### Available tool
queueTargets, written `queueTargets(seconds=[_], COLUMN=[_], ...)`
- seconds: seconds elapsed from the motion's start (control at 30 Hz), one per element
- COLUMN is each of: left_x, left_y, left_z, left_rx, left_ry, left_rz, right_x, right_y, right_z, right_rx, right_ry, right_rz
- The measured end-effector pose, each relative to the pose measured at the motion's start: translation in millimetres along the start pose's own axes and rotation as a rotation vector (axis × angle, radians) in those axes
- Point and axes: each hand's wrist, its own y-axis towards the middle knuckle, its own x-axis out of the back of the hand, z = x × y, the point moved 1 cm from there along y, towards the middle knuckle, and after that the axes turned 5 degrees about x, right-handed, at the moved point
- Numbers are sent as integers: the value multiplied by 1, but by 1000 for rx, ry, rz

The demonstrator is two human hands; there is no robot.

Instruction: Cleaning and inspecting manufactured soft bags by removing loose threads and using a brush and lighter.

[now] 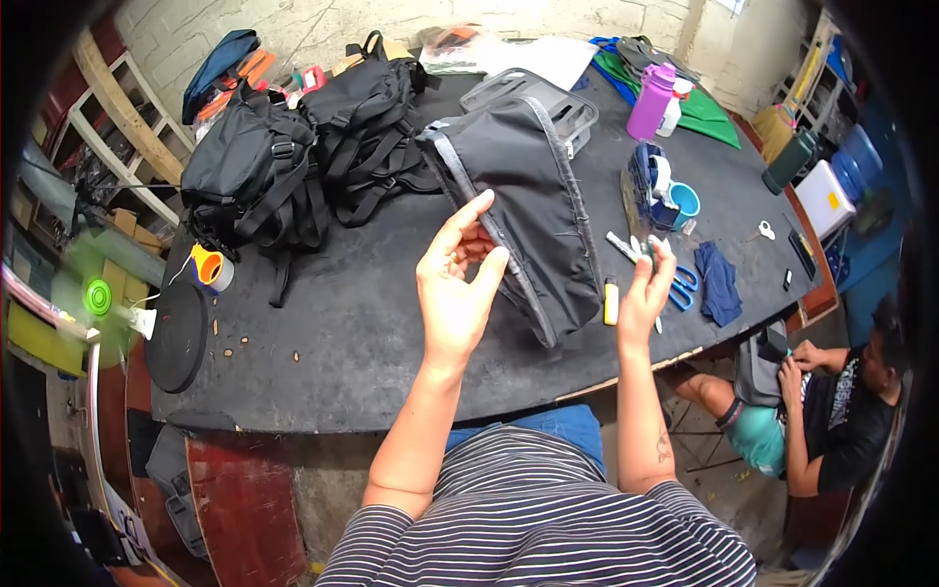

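Note:
A black fabric bag piece [533, 186] with grey-bound seam edges stands tilted on the table in front of me. My left hand [458, 284] is at its near left seam; thumb and forefinger are spread apart, the other fingers curled. Whether those fingertips touch the binding is hard to tell. To the right of the bag piece, my right hand [646, 293] is raised with its fingertips drawn together. Something small and pale shows by those fingertips, too unclear to name. Near that hand lie a yellow lighter [611, 303] and blue-handled scissors [684, 289].
Black backpacks [254, 166] occupy the back left. Behind the bag piece sits a grey plastic tray [577, 112]. A purple bottle [651, 103], tape dispenser [648, 186] and dark blue cloth [719, 284] are to the right. A co-worker [841, 391] sits at the lower right, handling a grey bag.

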Motion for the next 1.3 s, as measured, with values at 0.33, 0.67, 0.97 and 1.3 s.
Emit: queueTargets(seconds=[0.33, 0.67, 0.97, 1.3], left_x=[-13, -16, -22, -25], left_y=[-6, -6, -7, -14], left_z=[1, 3, 3, 3], left_rx=[-31, -38, -36, -91], left_ry=[49, 87, 8, 100], left_rz=[36, 61, 20, 18], right_x=[18, 20, 18, -18], right_y=[-41, -27, 6, -9], right_z=[-70, -74, 88, 125], right_rx=[117, -166, -205, 97], right_ry=[-899, -157, 628, 323], right_rz=[214, 257, 281, 368])
